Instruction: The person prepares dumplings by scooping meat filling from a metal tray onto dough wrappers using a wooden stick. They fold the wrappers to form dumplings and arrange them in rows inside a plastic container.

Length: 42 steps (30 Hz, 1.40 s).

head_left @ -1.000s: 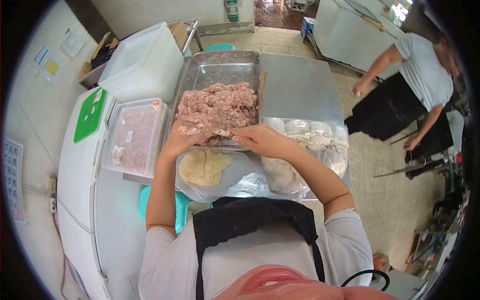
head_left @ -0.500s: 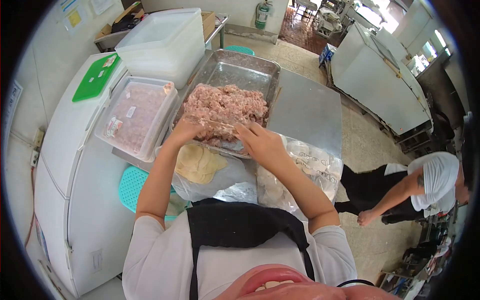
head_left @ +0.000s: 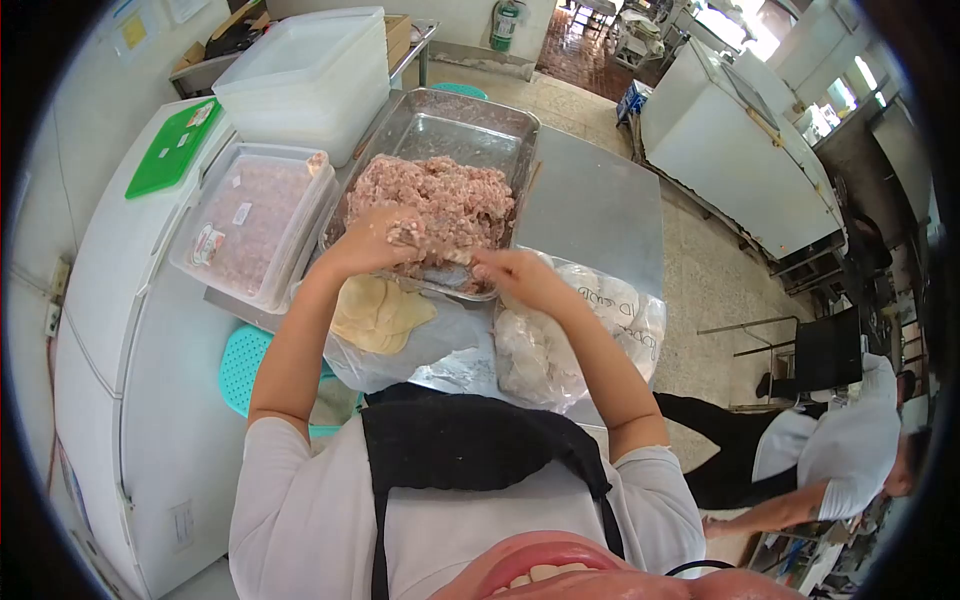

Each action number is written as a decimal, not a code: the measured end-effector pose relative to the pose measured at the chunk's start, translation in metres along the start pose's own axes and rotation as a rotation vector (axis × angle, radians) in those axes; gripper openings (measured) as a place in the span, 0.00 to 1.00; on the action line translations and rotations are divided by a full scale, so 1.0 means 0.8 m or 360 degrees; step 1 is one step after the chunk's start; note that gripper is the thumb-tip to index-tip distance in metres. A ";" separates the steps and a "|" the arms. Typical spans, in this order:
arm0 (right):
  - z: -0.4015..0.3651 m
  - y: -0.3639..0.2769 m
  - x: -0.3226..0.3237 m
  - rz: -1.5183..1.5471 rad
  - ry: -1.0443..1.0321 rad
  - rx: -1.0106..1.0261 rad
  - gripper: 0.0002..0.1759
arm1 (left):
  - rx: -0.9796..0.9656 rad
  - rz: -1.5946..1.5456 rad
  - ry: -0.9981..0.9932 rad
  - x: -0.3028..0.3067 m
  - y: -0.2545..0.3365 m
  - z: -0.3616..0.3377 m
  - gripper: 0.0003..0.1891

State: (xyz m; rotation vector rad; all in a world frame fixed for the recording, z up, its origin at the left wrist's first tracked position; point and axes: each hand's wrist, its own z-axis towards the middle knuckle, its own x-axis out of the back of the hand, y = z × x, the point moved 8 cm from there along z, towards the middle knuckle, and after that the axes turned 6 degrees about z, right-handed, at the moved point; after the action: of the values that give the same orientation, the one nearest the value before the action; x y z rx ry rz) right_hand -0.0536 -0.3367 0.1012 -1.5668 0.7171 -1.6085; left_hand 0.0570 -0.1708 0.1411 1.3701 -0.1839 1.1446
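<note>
Pinkish ground meat (head_left: 430, 195) is heaped in a deep metal tray (head_left: 480, 125). Over the near left part of the heap is my left hand (head_left: 375, 243), fingers curled, with bits of meat at them. My right hand (head_left: 528, 278) hovers by the tray's near right corner, its fingers pinched together. Whatever lies between their tips is too small and blurred to name. Just in front of the tray, a stack of thin, pale yellow dough rounds (head_left: 378, 314) rests on clear plastic. Under my right forearm lies a plastic bag of whitish rounded pieces (head_left: 540, 355), with handwriting on it.
To the left, a lidded plastic box of meat (head_left: 250, 220) sits beside a white chest freezer (head_left: 165, 330) with a green lid (head_left: 172, 150) on it. Stacked clear tubs (head_left: 300, 90) stand behind. At the right, a person (head_left: 820, 450) bends near a black chair (head_left: 828, 348).
My hands have drawn slightly apart; the left has turned with its fingers curled at the meat. The view has shifted a little. The other person has bent lower, and a chair shows behind them.
</note>
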 end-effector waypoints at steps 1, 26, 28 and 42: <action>0.001 -0.007 0.010 -0.0124 0.0035 0.0037 0.20 | 0.0071 -0.0021 0.0019 -0.007 -0.019 0.001 0.13; 0.008 -0.154 -0.036 -0.0866 0.0601 -0.0260 0.15 | -0.0076 0.0081 0.0078 0.062 -0.092 0.001 0.20; 0.021 -0.157 -0.064 -0.0866 0.0630 -0.0141 0.15 | -0.0135 0.0023 -0.0008 0.073 -0.101 -0.005 0.20; 0.076 -0.191 -0.132 -0.0760 0.0702 -0.0072 0.15 | 0.0245 -0.0164 -0.0291 0.190 -0.164 -0.073 0.29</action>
State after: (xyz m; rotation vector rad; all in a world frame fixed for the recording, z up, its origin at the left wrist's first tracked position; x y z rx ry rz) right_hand -0.0192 -0.1581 0.1731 -1.5020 0.6333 -2.3515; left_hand 0.1966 -0.0154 0.1436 1.6031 -0.1568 0.9636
